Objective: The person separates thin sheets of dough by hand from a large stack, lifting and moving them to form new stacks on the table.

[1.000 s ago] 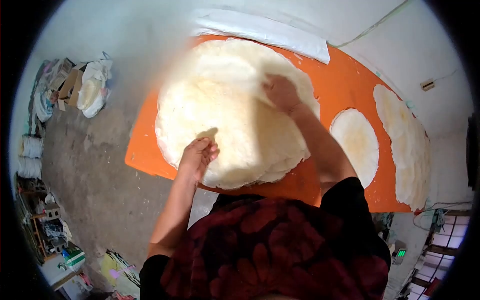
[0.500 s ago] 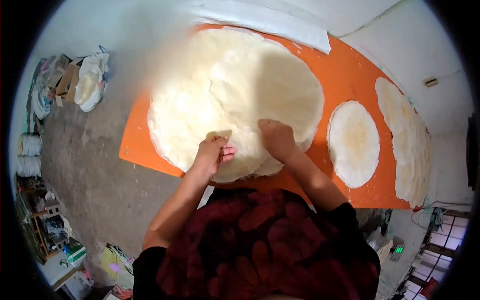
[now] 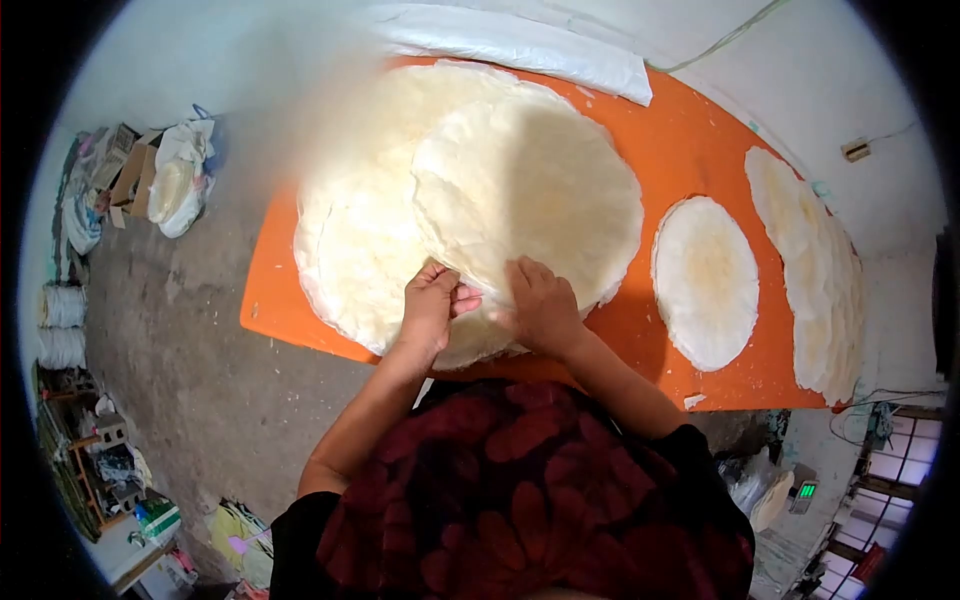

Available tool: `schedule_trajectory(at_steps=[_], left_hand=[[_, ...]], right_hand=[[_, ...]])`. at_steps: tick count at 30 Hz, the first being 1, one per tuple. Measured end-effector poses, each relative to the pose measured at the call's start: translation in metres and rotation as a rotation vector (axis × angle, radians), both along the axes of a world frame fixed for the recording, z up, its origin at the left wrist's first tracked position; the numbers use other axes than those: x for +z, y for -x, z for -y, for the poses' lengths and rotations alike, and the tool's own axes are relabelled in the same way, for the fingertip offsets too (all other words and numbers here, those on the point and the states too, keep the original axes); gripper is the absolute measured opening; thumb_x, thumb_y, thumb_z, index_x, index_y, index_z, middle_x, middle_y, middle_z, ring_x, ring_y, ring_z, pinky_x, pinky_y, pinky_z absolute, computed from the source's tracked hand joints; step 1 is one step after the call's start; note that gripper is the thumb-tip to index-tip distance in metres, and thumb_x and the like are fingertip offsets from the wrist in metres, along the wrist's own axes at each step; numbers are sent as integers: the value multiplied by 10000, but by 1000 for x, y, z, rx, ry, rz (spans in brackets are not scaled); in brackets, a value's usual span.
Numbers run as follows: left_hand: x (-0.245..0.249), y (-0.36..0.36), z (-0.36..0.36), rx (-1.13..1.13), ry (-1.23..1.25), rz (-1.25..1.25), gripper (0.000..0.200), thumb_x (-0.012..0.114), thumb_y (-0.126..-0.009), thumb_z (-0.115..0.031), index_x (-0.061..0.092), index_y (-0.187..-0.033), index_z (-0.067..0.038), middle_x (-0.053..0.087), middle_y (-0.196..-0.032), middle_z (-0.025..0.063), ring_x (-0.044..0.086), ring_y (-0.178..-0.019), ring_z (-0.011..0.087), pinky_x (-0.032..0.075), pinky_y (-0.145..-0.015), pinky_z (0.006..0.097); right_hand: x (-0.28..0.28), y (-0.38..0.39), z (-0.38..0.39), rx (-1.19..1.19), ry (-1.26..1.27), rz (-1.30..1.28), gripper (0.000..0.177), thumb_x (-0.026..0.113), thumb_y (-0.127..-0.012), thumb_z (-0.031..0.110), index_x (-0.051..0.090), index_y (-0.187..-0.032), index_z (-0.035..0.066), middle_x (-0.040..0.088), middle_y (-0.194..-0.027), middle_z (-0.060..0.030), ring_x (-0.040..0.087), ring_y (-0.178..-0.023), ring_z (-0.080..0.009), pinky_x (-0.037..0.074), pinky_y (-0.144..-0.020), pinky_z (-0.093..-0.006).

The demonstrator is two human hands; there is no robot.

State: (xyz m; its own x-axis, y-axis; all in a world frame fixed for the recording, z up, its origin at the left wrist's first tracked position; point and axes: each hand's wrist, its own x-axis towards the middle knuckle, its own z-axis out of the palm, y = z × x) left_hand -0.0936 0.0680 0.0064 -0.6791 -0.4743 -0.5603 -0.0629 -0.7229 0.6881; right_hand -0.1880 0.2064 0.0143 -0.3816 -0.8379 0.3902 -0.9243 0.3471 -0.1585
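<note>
Round pale sheet (image 3: 480, 190) lies on the right-hand part of a broad pile of similar sheets (image 3: 350, 215), near the front of an orange table (image 3: 268, 305). We see its left edge running down to the person's left hand (image 3: 432, 308), where thumb and forefinger are pinched together on the near rim; the other fingers curl loosely. The right hand (image 3: 545, 308) rests just beside it, knuckles up, fingers bent against the same near part; we cannot tell whether they grip or only press. A shadow crosses the sheet's right half.

Farther right, apart from the pile, we note a smaller oval stack (image 3: 707, 283), then overlapping sheets (image 3: 812, 285) along the table's far right edge. Beyond the pile we record a long white wrapped bundle (image 3: 510, 45).
</note>
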Motion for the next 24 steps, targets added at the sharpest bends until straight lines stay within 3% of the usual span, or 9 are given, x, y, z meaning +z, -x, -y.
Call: schedule_trajectory(at_steps=[5,10,13,16,19,21,22,23,24], left_hand=[[2,0,11,73,-42,3,77,468,-866,-106,501,-888,-40,571,-807,103,576,-675,199,512,-624,314],[-4,-4,73,266,-128,33,313,491,-879,-288,459,-938,17,533,-856,116,555,-835,235,493,-683,353],[15,18,90,326,-258,89,269,481,-885,-239,479,-935,26,523,-839,123,550,-693,218,511,-617,336],[-22,29,113,311,-231,102,238,458,-891,-197,479,-961,30,526,-855,136,555,-700,239,523,-595,357],[-32,34,123,346,-201,187,212,449,-890,-172,476,-964,25,530,-851,141,552,-702,243,527,-583,373],[-31,35,125,385,-229,235,218,462,-884,-196,492,-960,6,547,-872,137,563,-725,250,527,-604,374],[-31,35,125,403,-245,259,221,469,-881,-208,500,-959,-4,556,-883,134,568,-736,254,527,-615,375],[-36,34,126,384,-222,265,191,471,-868,-180,500,-919,2,544,-834,131,547,-678,239,527,-590,374],[-45,31,126,364,-198,270,164,473,-856,-151,499,-879,8,533,-784,127,527,-620,225,527,-564,373]], right_hand=[[-20,29,-9,-70,-14,330,247,546,-753,197,538,-942,38,579,-784,-151,572,-741,-331,457,-669,-393],[26,61,-5,-99,-84,802,166,499,-790,165,568,-906,68,587,-798,-165,564,-795,-336,433,-697,-394],[27,65,-1,-71,-177,806,166,492,-799,166,573,-914,78,590,-830,-166,565,-812,-331,429,-699,-394],[36,66,1,-60,-234,741,169,501,-797,179,570,-917,81,590,-845,-163,561,-823,-334,432,-710,-385],[53,85,-4,25,-131,618,183,515,-826,163,552,-917,9,578,-743,-135,532,-704,-164,417,-678,-293],[84,109,-9,-55,-154,573,200,538,-813,166,552,-925,1,580,-743,-138,537,-710,-157,429,-687,-293],[110,124,-10,-57,-195,578,231,543,-784,222,564,-923,39,593,-835,-171,574,-789,-303,439,-701,-379],[136,146,-11,-249,-402,654,249,553,-793,235,574,-923,23,602,-779,-128,576,-732,-212,448,-687,-348],[151,160,-9,-381,-305,648,238,564,-797,224,584,-882,3,582,-719,-55,521,-664,-136,438,-640,-322]])
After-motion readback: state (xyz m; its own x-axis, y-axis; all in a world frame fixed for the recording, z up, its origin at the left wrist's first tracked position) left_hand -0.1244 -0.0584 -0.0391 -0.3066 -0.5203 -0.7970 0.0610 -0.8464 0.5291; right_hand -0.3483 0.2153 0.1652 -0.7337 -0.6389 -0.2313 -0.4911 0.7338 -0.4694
